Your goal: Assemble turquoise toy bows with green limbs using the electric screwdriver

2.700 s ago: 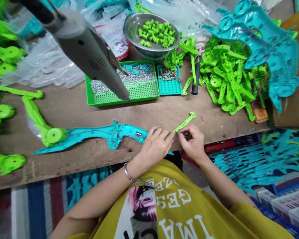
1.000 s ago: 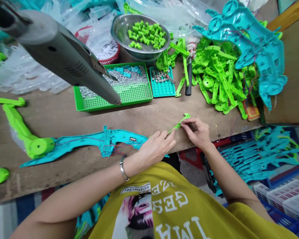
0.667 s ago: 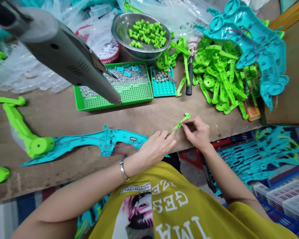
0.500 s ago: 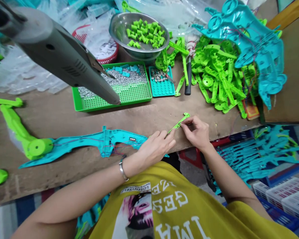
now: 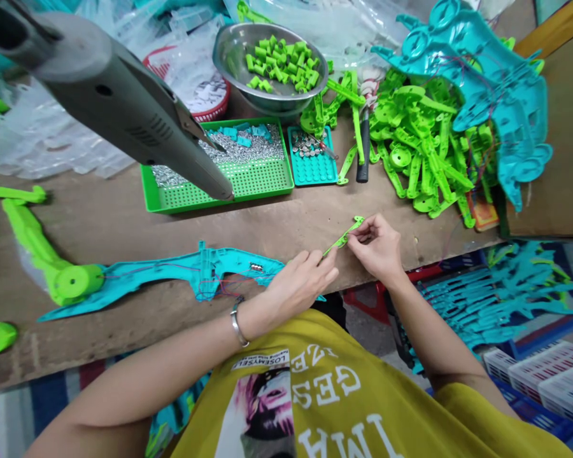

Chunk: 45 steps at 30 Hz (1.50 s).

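Note:
My left hand (image 5: 302, 280) rests palm down by the table's near edge, its fingers closed on the lower end of a narrow bright-green plastic arm (image 5: 342, 242). That arm slants up to the right, and its rounded tip shows beyond the fingers. At its side my right hand (image 5: 379, 249) is closed in a pinch, thumb and forefinger touching the arm near the tip; anything small between them is hidden. A long blue plastic bow-shaped shell (image 5: 157, 273) with thin wires lies to the left, partly under my left hand and wrist. A green limb (image 5: 33, 245) joins its far left end.
A grey powered screwdriver (image 5: 138, 108) hangs over a green tray (image 5: 262, 181) of screws. Behind are a blue tray (image 5: 315, 170) of small metal discs, a metal bowl (image 5: 267, 95) of green pieces and a hammer (image 5: 363, 146). Green parts (image 5: 420, 140) and blue shells (image 5: 501, 95) pile up right.
The right hand's fingers have shifted slightly at the green arm, keeping their pinch. My left hand keeps its place on it. The whole view has moved a little.

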Tool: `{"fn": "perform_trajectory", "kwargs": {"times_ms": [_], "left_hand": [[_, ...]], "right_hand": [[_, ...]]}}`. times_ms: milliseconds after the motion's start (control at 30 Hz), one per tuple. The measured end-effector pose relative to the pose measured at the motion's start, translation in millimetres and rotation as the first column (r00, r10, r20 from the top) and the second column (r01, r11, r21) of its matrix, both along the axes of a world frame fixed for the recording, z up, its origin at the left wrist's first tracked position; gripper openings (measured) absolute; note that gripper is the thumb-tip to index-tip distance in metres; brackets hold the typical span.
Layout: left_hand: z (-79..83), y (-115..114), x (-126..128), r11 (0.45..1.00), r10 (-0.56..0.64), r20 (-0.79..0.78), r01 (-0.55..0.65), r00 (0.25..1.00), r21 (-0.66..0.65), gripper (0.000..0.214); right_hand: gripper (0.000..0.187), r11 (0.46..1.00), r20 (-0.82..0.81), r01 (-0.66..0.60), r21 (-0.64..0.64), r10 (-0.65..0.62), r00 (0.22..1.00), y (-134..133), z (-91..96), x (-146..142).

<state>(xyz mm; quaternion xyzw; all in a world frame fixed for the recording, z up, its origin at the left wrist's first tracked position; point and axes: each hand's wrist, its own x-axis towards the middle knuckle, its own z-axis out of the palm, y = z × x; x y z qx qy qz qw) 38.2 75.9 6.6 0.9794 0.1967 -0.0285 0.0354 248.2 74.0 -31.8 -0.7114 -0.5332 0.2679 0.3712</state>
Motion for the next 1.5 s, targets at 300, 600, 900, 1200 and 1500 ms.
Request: {"fn": "perform_trajectory", "kwargs": {"times_ms": [300, 600, 900, 1200, 1500], "left_hand": [[-1.0, 0, 0, 1.000, -0.004, 0.007, 0.004, 1.000, -0.006, 0.017], [-2.2, 2, -1, 1.000, 0.002, 0.007, -0.001, 1.000, -0.031, 0.016], [-5.2, -9, -14, 0.989, 0.139, 0.024, -0.137, 0.990, -0.053, 0.038], [11.2, -24, -27, 0.887, 0.456, 0.197, -0.462, 0.868, -0.014, 0.048], [13.9, -32, -1, 0.755, 0.656, 0.066, -0.651, 0.752, -0.077, 0.013]], "right_hand": [[0.012, 0.923, 0.457, -0.342, 0.177, 0.231, 0.859, -10, 4.7, 0], [0.020, 0.902, 0.666, -0.431, 0.036, 0.300, 0.683, -37, -7.6, -11], [0.023, 0.947, 0.346, -0.274, 0.167, 0.204, 0.916, -33, 5.8, 5], [0.017, 0.861, 0.194, -0.487, 0.145, 0.458, 0.867, -29, 28.3, -20], [0.012, 0.859, -0.030, -0.509, -0.063, 0.508, 0.861, -10, 29.4, -24]]}}
